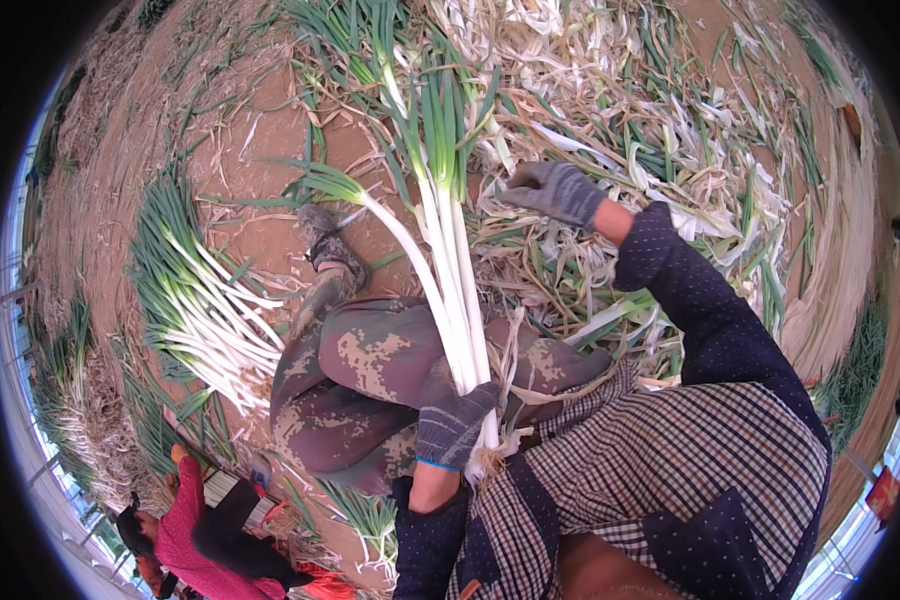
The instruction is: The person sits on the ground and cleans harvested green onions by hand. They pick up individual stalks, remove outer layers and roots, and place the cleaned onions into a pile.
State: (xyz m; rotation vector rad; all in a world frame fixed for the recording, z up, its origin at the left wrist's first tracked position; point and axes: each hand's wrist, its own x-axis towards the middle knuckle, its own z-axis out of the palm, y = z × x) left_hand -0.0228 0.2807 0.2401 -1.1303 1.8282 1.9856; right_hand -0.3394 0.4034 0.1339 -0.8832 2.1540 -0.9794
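My left hand [457, 421], in a grey knit glove, is closed around the white stalks of several long green onions [450, 277]. Their roots [486, 463] stick out below the hand by my checked apron, and their green leaves point away from me. A dry, peeled strip of leaf sheath [508, 360] hangs beside the stalks. To the right of the leaves, my gloved right hand [555, 193] is held above the litter with its fingers curled. Whether anything is pinched between those fingertips is not clear.
A pile of white-stemmed green onions [214, 322] lies on the soil to the left. Peeled leaf waste [645, 127] covers the ground ahead and right. My bent legs [375, 352] in camouflage trousers are beneath the onions. A person in a red top [187, 525] is at lower left.
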